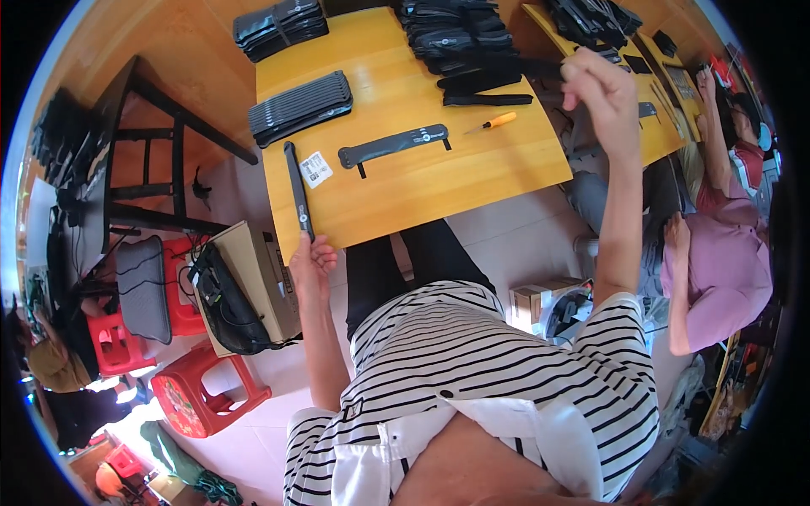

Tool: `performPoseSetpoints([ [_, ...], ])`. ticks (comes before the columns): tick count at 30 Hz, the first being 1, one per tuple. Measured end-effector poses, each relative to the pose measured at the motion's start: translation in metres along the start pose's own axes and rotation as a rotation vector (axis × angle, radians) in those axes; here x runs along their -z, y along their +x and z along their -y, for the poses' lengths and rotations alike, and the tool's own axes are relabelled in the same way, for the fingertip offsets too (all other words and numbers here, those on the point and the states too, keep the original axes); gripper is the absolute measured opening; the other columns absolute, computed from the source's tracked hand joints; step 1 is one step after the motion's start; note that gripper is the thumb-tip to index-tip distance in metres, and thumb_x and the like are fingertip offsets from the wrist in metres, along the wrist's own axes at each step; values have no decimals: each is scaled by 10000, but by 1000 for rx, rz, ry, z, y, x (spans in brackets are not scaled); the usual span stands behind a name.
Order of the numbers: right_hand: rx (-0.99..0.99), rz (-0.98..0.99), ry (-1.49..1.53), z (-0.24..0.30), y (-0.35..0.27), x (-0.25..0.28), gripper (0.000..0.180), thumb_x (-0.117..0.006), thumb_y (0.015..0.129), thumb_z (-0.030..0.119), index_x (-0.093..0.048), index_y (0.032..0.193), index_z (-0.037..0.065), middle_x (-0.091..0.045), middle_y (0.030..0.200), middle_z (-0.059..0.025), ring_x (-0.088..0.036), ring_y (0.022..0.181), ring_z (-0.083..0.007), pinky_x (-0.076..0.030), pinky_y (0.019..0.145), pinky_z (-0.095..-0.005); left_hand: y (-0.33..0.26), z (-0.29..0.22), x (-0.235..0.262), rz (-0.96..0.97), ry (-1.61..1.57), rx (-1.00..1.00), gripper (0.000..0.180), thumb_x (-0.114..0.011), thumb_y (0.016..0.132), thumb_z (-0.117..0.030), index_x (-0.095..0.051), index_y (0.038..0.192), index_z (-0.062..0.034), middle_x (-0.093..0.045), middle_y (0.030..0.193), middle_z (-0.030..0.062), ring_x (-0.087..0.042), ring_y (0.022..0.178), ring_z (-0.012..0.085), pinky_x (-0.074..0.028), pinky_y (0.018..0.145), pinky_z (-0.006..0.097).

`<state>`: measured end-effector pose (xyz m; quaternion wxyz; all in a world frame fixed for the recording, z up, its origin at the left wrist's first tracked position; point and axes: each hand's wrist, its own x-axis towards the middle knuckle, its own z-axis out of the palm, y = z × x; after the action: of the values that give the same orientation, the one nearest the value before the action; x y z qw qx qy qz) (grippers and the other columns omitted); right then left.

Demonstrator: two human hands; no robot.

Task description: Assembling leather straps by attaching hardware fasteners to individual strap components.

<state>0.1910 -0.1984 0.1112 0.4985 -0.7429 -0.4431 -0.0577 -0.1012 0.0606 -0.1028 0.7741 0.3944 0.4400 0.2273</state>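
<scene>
My left hand (314, 257) is at the table's near left corner, fingers curled on the lower end of a narrow black strap (299, 190). That strap lies along the left edge. Over the far right side my raised right hand (601, 93) pinches the end of a blurred black band (527, 66), which stretches left toward a pile of black straps (460, 38). Between my hands a flat dark strip with holes (395, 147) lies on the table, two short black tabs showing under it. An orange-handled screwdriver (498, 121) rests to its right.
The yellow table (422, 198) also holds a white label (316, 169), a stack of black strips (301, 107) and a bundle (280, 29). At left are a cardboard box (253, 282) and a red stool (207, 392). A person in pink (726, 270) sits at right.
</scene>
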Motion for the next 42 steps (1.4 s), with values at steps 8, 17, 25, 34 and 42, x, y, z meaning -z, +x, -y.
performPoseSetpoints([
  [8, -110, -15, 198, 6, -22, -18, 148, -567, 812, -24, -652, 932, -23, -606, 746, -64, -578, 611, -75, -464, 529, -182, -8, -15, 15, 19, 458, 135, 594, -379, 905, -529, -568, 629, -38, -529, 495, 40, -515, 425, 104, -363, 404, 186],
  [17, -146, 559, 400, 31, -63, -95, 150, -600, 742, -73, -647, 882, -45, -612, 772, -95, -615, 647, -142, -485, 569, -214, -60, -67, -94, 551, 666, -972, 318, -560, 870, -188, -551, 1127, -1, -612, 914, 95, -586, 872, 150, -469, 750, 262],
  [25, -631, 413, 435, -10, -93, -95, 231, -600, 777, -61, -606, 1007, -46, -619, 777, -61, -627, 657, -116, -494, 600, -199, -28, -34, -78, 988, 611, 97, 122, -569, 858, -111, -580, 896, 5, -564, 692, 7, -516, 613, 61, -429, 595, 210],
  [34, -921, 259, 547, -83, -118, -126, 82, -649, 760, 24, -623, 826, -15, -618, 688, -61, -607, 589, -103, -491, 510, -197, 12, -20, -52, 563, 683, 32, 138, -605, 836, -124, -621, 853, 13, -593, 695, 14, -557, 626, 64, -446, 555, 193],
  [42, -791, 68, 455, -120, -84, -154, 49, -650, 747, 37, -627, 760, -3, -589, 643, -24, -519, 553, -71, -394, 490, -210, 54, -13, -86, 227, 374, -232, 134, -645, 811, -112, -621, 834, 18, -592, 658, 23, -536, 548, 64, -427, 510, 179],
])
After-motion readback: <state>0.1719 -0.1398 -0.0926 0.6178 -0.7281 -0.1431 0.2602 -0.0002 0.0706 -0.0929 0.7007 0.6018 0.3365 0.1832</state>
